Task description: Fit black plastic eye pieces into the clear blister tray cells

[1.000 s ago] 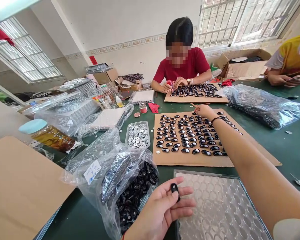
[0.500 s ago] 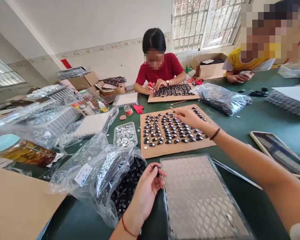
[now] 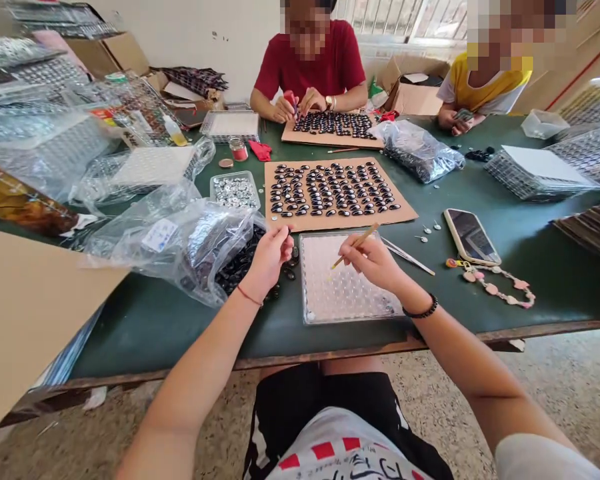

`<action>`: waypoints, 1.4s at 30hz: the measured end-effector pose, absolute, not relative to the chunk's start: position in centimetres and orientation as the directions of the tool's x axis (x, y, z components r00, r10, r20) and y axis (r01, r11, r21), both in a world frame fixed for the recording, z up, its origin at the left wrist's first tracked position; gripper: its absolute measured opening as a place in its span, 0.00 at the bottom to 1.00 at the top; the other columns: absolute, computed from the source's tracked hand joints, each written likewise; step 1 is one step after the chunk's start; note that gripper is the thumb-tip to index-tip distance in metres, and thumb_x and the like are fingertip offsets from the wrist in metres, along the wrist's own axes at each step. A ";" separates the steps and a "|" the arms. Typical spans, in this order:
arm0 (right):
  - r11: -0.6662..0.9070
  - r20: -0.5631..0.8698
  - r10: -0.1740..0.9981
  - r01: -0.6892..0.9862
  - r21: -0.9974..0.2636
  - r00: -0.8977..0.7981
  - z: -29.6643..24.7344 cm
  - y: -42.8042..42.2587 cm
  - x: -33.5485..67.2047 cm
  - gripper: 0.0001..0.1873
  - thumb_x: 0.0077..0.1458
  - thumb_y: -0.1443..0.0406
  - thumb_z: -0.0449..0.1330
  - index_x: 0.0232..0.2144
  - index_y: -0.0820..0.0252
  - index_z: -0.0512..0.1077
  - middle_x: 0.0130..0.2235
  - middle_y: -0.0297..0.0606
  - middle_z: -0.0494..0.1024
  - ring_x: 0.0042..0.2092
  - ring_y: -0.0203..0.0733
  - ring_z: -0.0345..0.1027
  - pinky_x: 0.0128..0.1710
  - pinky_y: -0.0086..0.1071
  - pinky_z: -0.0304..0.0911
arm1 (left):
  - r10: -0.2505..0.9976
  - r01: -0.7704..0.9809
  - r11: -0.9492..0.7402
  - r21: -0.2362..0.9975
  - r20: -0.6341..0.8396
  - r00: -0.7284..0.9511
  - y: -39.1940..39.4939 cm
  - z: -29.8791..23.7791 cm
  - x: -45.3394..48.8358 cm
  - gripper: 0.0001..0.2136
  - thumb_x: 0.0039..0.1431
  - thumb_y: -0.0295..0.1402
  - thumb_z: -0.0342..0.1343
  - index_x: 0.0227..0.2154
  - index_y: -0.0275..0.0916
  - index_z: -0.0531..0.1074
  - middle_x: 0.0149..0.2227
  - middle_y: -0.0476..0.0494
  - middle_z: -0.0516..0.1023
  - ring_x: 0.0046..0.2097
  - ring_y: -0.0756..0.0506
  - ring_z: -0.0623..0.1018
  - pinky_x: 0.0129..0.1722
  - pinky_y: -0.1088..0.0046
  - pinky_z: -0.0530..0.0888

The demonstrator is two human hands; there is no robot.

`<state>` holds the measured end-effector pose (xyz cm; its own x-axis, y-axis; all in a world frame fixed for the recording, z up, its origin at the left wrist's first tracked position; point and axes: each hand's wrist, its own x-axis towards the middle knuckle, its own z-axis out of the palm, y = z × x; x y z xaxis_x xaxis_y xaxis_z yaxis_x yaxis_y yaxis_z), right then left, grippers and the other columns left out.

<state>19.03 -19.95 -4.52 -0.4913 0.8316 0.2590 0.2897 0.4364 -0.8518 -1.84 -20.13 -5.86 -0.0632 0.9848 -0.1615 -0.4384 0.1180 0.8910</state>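
My left hand is pinched shut by the mouth of a clear plastic bag full of small black pieces; what its fingertips hold is too small to make out. My right hand grips a thin wooden stick over a clear dimpled tray on the green table. Beyond the tray lies a cardboard sheet covered with rows of black pieces.
A small tray of silver discs sits left of the cardboard. A phone and a beaded strap lie to the right, tweezers beside the tray. Two people sit across the table. Stacked trays and bags crowd the left side.
My right hand has drawn back from the cardboard sheet to the dimpled tray with the stick. My left hand stays at the bag's mouth. The view has tilted down and pulled back.
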 end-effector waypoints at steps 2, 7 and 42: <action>0.505 0.258 0.782 0.333 -0.796 -0.568 -4.0 -21.9 18.2 0.15 0.58 0.59 0.49 0.25 0.63 0.66 0.25 0.34 0.68 0.24 0.30 0.59 0.25 0.25 0.54 | 0.985 -0.443 0.100 0.891 -0.151 -0.081 -20.0 -5.9 -2.0 0.08 0.51 0.31 0.53 0.33 0.33 0.69 0.19 0.53 0.61 0.18 0.58 0.59 0.16 0.85 0.55; 0.645 0.168 0.587 0.333 -0.688 -0.792 -4.2 -25.6 16.3 0.11 0.58 0.65 0.49 0.27 0.62 0.68 0.32 0.36 0.72 0.31 0.35 0.64 0.31 0.28 0.56 | 0.990 -0.411 0.104 0.906 -0.135 -0.047 -20.3 -6.0 -1.7 0.08 0.52 0.32 0.52 0.34 0.33 0.68 0.20 0.53 0.61 0.18 0.58 0.59 0.16 0.84 0.54; 0.722 0.510 0.686 0.404 -0.562 -0.519 -5.6 -20.7 18.6 0.09 0.59 0.65 0.46 0.33 0.60 0.65 0.33 0.38 0.72 0.33 0.37 0.65 0.31 0.29 0.57 | 0.965 0.677 -0.222 0.702 0.057 0.257 -22.4 -5.2 0.7 0.13 0.58 0.38 0.42 0.26 0.37 0.65 0.24 0.49 0.67 0.26 0.50 0.66 0.27 0.76 0.60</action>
